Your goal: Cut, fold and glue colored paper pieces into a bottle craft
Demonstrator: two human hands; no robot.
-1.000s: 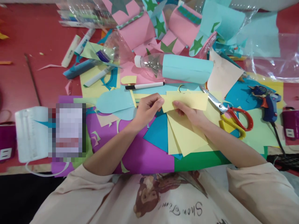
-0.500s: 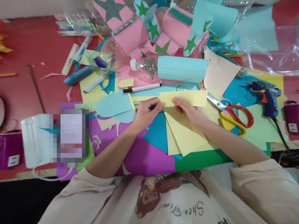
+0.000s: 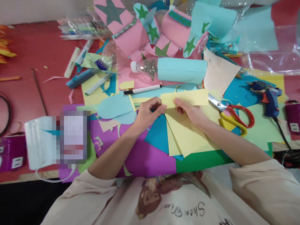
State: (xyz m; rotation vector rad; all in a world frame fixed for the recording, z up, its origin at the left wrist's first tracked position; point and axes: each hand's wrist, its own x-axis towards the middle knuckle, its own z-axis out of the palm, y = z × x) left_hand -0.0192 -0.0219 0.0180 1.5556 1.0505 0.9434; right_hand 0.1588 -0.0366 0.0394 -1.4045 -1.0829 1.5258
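A narrow yellow paper strip (image 3: 197, 97) is held level between both hands. My left hand (image 3: 152, 112) pinches its left end between thumb and fingers. My right hand (image 3: 186, 109) grips the strip's lower edge near the middle, thumb on top. Beneath lie larger yellow sheets (image 3: 187, 137) and a blue sheet (image 3: 157, 134). A black-and-white marker (image 3: 142, 89) rests just above my left hand. Right of the strip are red-handled scissors (image 3: 241, 114) with a yellow-handled pair (image 3: 233, 125) beside them.
A bottle wrapped in light blue paper (image 3: 182, 69) lies beyond the strip. Pink paper pieces with stars (image 3: 132, 37) stand at the back. A blue glue gun (image 3: 270, 100) is at the right. Markers (image 3: 72, 62), a face mask (image 3: 38, 142) and a blurred-out object (image 3: 73, 137) are at the left.
The camera view has shifted slightly, so things on the left appear a little further right. Both hands keep the strip in almost the same place.
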